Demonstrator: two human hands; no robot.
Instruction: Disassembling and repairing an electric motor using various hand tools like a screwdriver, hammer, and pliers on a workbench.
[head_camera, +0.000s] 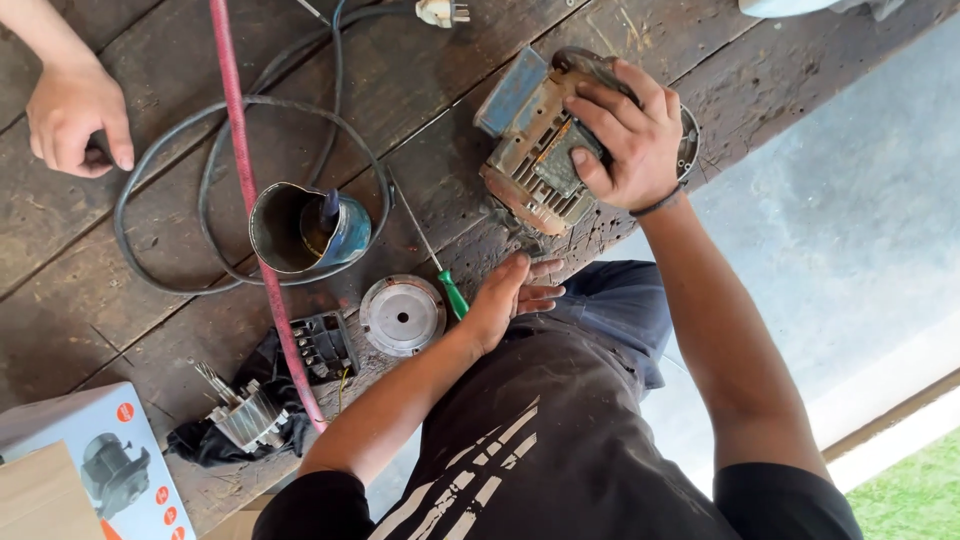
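right hand (628, 135) hiding motor (545, 150) top

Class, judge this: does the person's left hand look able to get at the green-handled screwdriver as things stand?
Probably yes: the left hand lies open on the bench right beside the green-handled screwdriver, with nothing between them.
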